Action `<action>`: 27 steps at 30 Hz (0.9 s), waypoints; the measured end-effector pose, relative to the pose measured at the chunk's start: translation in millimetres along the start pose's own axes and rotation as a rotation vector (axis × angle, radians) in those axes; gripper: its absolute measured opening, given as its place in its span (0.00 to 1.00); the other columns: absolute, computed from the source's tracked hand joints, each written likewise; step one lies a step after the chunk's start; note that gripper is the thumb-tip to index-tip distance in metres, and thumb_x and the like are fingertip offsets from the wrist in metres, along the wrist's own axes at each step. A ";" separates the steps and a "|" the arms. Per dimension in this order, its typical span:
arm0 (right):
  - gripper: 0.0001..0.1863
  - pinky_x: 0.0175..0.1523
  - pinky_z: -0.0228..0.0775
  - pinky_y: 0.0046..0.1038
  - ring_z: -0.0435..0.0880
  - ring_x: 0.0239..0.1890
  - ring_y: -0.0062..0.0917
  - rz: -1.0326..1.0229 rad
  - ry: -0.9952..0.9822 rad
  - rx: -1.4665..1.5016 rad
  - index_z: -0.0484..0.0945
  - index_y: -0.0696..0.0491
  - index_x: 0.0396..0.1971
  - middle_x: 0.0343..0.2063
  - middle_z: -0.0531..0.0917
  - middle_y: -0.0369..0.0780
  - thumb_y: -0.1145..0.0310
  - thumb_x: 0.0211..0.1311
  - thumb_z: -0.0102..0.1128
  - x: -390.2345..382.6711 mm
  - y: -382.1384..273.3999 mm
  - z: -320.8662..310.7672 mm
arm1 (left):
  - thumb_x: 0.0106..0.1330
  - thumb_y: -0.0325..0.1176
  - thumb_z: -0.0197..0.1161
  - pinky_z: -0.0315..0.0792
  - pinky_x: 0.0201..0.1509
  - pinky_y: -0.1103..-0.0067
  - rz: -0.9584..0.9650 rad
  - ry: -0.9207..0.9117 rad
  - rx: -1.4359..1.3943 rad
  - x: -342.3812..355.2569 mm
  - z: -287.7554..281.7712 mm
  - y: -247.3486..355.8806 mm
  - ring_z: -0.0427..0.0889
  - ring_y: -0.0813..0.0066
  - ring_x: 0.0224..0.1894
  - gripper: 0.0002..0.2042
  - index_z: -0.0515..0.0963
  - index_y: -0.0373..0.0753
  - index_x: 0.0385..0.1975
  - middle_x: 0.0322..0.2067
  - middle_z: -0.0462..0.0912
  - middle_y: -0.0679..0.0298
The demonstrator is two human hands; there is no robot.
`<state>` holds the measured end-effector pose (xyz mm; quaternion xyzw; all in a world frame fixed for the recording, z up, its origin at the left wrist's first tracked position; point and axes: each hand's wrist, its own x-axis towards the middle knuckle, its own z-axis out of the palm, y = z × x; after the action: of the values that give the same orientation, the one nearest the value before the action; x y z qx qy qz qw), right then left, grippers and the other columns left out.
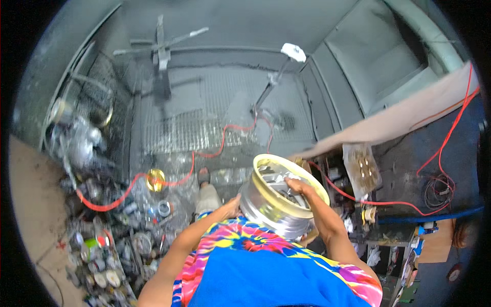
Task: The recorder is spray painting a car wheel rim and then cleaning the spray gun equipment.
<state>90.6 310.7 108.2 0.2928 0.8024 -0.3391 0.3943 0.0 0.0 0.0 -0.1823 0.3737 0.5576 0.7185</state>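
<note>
A silver wheel rim with a yellowish lip hangs tilted in front of my body, its open face up and toward me. My right hand reaches over the lip, fingers closed round a spoke inside. At the rim's left side, my left hand grips the outer barrel; part of its fingers is hidden behind the metal. My tie-dye shirt and blue apron lie close below the rim.
A red hose snakes across the floor past my foot. Cans and jars crowd the left. Ahead, a grey booth holds a cross-armed stand and a white-topped stand. Shelves stand at right; a gold round piece lies left.
</note>
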 end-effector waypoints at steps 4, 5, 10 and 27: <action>0.39 0.65 0.58 0.48 0.74 0.58 0.53 -0.031 0.256 -0.304 0.77 0.61 0.51 0.53 0.77 0.60 0.39 0.70 0.29 10.5 -148.6 -99.8 | 0.71 0.63 0.43 0.73 0.59 0.55 0.122 0.106 -0.340 41.1 -24.5 115.6 0.77 0.53 0.58 0.35 0.64 0.39 0.65 0.60 0.73 0.52; 0.38 0.63 0.58 0.51 0.76 0.55 0.53 -0.055 0.295 -0.314 0.80 0.61 0.47 0.49 0.79 0.59 0.40 0.70 0.30 8.2 -181.6 -121.2 | 0.70 0.63 0.46 0.76 0.57 0.56 0.180 0.308 -0.425 40.8 -28.7 147.1 0.79 0.52 0.55 0.36 0.63 0.37 0.66 0.59 0.73 0.49; 0.30 0.55 0.63 0.52 0.82 0.42 0.46 -0.410 0.641 -0.660 0.81 0.59 0.32 0.32 0.83 0.52 0.46 0.69 0.41 -40.0 -303.7 -208.8 | 0.68 0.64 0.50 0.74 0.59 0.62 0.422 0.430 -0.451 9.0 32.9 267.2 0.80 0.55 0.54 0.40 0.64 0.28 0.63 0.57 0.75 0.49; 0.25 0.52 0.59 0.42 0.79 0.31 0.35 -0.735 1.062 -0.905 0.77 0.56 0.18 0.17 0.78 0.46 0.50 0.65 0.52 34.7 -322.9 -506.1 | 0.68 0.65 0.49 0.76 0.56 0.61 0.767 0.145 -0.428 115.7 247.4 613.4 0.81 0.57 0.51 0.39 0.66 0.30 0.62 0.52 0.77 0.50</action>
<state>-385.1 516.7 412.9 -0.0575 0.9887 0.0973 -0.0984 -481.0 436.1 171.2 -0.2137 0.3398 0.8343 0.3779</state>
